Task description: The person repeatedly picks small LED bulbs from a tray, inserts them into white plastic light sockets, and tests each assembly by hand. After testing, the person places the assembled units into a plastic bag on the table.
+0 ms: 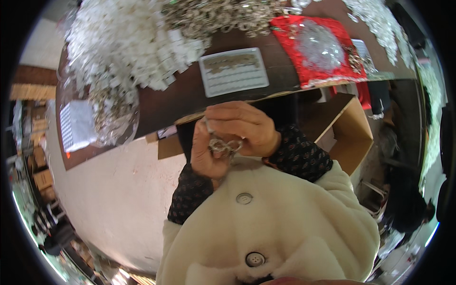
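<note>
Close to my body, just in front of the table edge, both hands are held together. My left hand [205, 159] is closed around a bunch of thin, metallic-looking loops [224, 147], which stick out from the palm. My right hand [244, 126] reaches across from the right, its fingers bent and meeting the left fingertips. Between the fingertips sits a small pale piece [208, 125], mostly covered; its kind is unclear. Beyond the hands, a white tray [235, 89] lies on the table, with ridged rows and brownish small pieces along its far part.
A big heap of small white tags [128, 47] covers the table's left. Brownish metallic loops [223, 16] are piled behind. At right lies a red bag [289, 35] with clear plastic pieces [320, 47]. A cardboard box [354, 130] stands below the table edge. People work farther off.
</note>
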A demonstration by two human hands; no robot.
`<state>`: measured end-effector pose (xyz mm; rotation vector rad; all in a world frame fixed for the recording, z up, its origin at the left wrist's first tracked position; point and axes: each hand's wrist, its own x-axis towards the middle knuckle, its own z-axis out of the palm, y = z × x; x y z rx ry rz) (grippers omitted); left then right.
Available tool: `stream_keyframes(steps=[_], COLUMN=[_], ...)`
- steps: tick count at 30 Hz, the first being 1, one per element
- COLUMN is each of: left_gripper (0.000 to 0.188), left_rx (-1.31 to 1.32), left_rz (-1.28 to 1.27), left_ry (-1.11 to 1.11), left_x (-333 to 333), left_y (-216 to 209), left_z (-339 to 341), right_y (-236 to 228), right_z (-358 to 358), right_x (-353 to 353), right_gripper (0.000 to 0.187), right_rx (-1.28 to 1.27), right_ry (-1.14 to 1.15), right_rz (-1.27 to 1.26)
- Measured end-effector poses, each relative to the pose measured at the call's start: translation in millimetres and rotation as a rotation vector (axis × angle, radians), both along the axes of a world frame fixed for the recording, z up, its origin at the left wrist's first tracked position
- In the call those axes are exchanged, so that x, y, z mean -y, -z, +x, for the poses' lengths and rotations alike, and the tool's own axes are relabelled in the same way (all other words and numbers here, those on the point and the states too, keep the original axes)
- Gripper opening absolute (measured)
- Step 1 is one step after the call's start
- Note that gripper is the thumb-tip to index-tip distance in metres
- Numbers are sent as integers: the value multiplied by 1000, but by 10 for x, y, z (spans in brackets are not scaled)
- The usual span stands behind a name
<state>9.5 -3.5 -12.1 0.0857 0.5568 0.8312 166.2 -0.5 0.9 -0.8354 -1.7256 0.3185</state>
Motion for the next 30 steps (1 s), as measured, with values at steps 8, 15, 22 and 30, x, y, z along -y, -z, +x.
stream_keyframes(steps=[8, 15, 22, 30], left_gripper=[27, 26, 22, 14], left_rx=[208, -176, -342, -272], left_rz=[105, 180, 173, 293], left_ry=[171, 92, 153, 24], left_x=[-5, 27, -10, 23], left_y=[200, 102, 84, 381], left_z=[110, 202, 262, 265], right_y=[132, 73, 289, 366], right_z=[177, 880, 1717, 1795], right_x=[193, 306, 130, 32], right_gripper=[36, 25, 15, 10], right_rx=[28, 174, 317, 365], right_ry=[136, 420, 927, 950], right_rz=[42, -197, -325, -294])
